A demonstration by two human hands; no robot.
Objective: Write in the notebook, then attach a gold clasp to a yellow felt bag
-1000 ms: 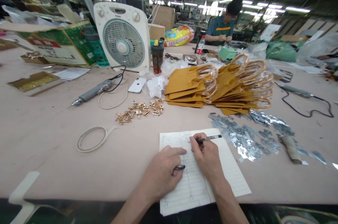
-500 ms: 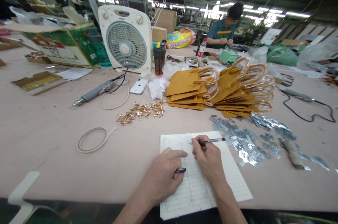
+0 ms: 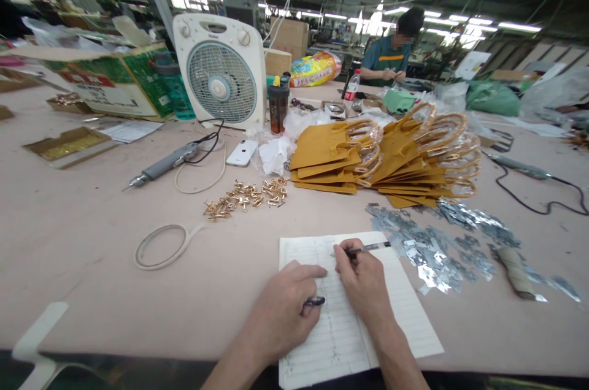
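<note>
An open lined notebook (image 3: 409, 319) with handwriting on its left page lies at the table's front edge. My right hand (image 3: 365, 282) is closed around a pen (image 3: 375, 247), its tip at the upper part of the written page. On the left side of the same page rests my left hand (image 3: 289, 305), index finger stretched toward the right hand. Its other fingers curl around a black pen cap (image 3: 315, 301), mostly hidden in the grip. Small flat metal plates (image 3: 430, 249) lie in a heap just right of the notebook.
Mustard bag pieces with handles (image 3: 326, 148) are stacked beyond the notebook. Gold fittings (image 3: 246, 194), a tape roll (image 3: 161, 247) and an electric screwdriver (image 3: 161, 164) lie left. Farther back stand a fan (image 3: 221, 71) and a tumbler (image 3: 278, 108). A co-worker (image 3: 386, 59) works across the table.
Both hands keep nearly the same places on the notebook. The pen's rear end has shifted very slightly, and the whole view has moved a little.
</note>
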